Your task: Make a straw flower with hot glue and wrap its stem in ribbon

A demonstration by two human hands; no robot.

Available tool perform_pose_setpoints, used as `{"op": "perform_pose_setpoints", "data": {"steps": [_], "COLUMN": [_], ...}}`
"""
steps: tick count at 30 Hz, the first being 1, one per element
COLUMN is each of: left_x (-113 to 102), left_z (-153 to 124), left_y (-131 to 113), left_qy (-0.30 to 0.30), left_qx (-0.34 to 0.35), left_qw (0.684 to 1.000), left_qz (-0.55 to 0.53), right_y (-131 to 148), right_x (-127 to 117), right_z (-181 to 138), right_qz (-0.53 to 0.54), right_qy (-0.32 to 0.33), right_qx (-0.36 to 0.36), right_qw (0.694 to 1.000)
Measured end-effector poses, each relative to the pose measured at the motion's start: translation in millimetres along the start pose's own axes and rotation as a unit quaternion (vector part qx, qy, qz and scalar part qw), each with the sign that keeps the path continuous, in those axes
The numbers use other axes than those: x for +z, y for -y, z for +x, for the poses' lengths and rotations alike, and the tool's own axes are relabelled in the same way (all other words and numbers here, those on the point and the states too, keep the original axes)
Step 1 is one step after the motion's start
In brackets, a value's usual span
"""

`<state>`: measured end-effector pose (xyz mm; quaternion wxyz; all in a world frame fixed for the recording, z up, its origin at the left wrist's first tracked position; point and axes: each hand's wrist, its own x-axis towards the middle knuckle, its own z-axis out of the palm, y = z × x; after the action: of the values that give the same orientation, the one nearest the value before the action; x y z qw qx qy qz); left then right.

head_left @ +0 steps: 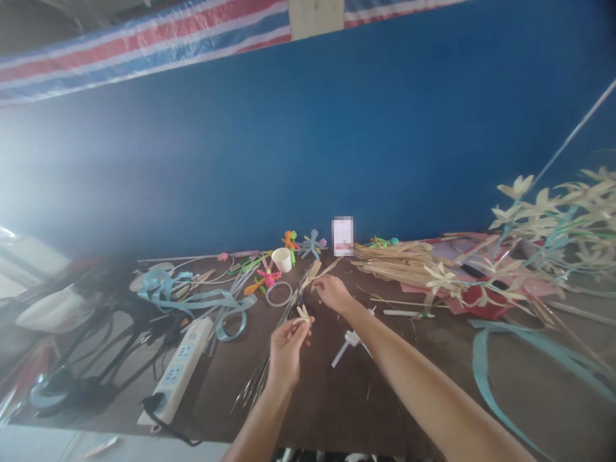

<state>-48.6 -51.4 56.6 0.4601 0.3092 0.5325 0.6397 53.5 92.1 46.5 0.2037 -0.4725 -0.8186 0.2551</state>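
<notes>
My left hand (289,346) is closed in a pinch round a small cream partly formed flower (303,314), its narrow petals pointing up. Further forward and to the right, my right hand (332,293) reaches over the table, fingers pinched at a pale dried leaf strip (314,271). Thin dark wires (260,375) lie in a bundle on the table, passing beside my left hand. A white ring of tape (279,294) and a white paper cup (282,260) are just beyond that hand. Below my right forearm is a white knotted strip (353,338).
A white power strip (185,359) with a black plug and light blue ribbon (168,292) are at left. Dried leaf strips (394,262) lie at back right, near finished cream flowers (543,212). A pen (408,314) rests at right. A blue wall (308,141) stands behind.
</notes>
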Motion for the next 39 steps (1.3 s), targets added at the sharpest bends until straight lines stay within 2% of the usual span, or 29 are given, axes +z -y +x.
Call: {"op": "perform_pose_setpoints", "data": {"steps": [5,6,8,12,23,33,37,39], "left_x": [11,16,25,42,63,60,59,58], "left_z": [7,8,7,4,-5,-9,-9,-9], "left_y": [0,0,-1,-2,-2,-14,-14,-14], "left_qy": [0.001,0.006,0.019,0.048,0.078,0.17,0.169,0.163], "left_qx": [-0.024,-0.028,-0.035,-0.046,-0.004,-0.077,-0.073,-0.066], "left_qw": [1.0,1.0,0.999,0.998,0.997,0.977,0.977,0.979], "left_qz": [-0.003,-0.004,-0.004,-0.011,-0.015,-0.101,-0.108,-0.104], "right_y": [6,8,10,8,9,4,3,4], "right_x": [-40,-46,-55,-65,-64,-70,-71,-69], "right_z": [-56,-68,-89,-116,-136,-143,-144,-144], "right_qz": [0.045,0.07,0.095,0.095,0.127,0.086,0.093,0.125], "right_qy": [-0.06,-0.096,-0.127,-0.144,-0.171,-0.171,-0.169,-0.177], "right_qx": [-0.088,-0.125,-0.17,-0.177,-0.154,-0.195,-0.222,-0.211], "right_qw": [0.993,0.985,0.973,0.969,0.965,0.962,0.956,0.953]}}
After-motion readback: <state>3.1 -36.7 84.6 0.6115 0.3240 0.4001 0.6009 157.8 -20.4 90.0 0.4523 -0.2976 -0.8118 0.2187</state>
